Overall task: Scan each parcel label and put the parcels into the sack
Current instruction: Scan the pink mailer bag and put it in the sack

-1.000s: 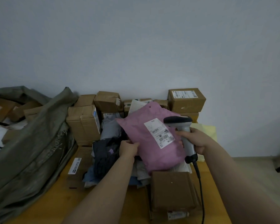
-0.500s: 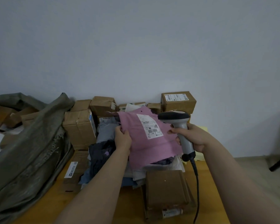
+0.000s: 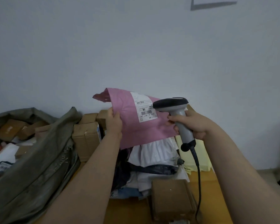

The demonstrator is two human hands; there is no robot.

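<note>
While the sack point(image 3: 39, 159) gapes at the left of the desk point(image 3: 126, 210) with boxes already inside, a person holds a pink mailer point(image 3: 129, 126) up above the pile point(image 3: 155, 156) at the middle, its white label point(image 3: 144, 109) turned toward the camera. The left hand point(image 3: 114, 122) has the mailer's left edge, its grip pinching the film between thumb and fingers. The right hand point(image 3: 196, 125) has its grip wrapped round the handle of a corded scanner point(image 3: 178, 113), whose dark head sits just right of the label and appears to point across it. The step in hand looks to be the scan itself: the mailer is in the air, touching neither sack nor desk, though its lower edge hangs close over the white and dark bags of the pile. No beam shows on the barcode, so whether the read has registered cannot be told. The next move would likely call for a swing left with the left hand alone, carrying the limp mailer over the sack's rim and letting go above the mouth, with the scanner and its cable point(image 3: 199, 175) held clear of the pile. Brown boxes point(image 3: 86, 139) stand at the far left of the pile and another box point(image 3: 171, 199) lies near, all apparently awaiting a scan.
</note>
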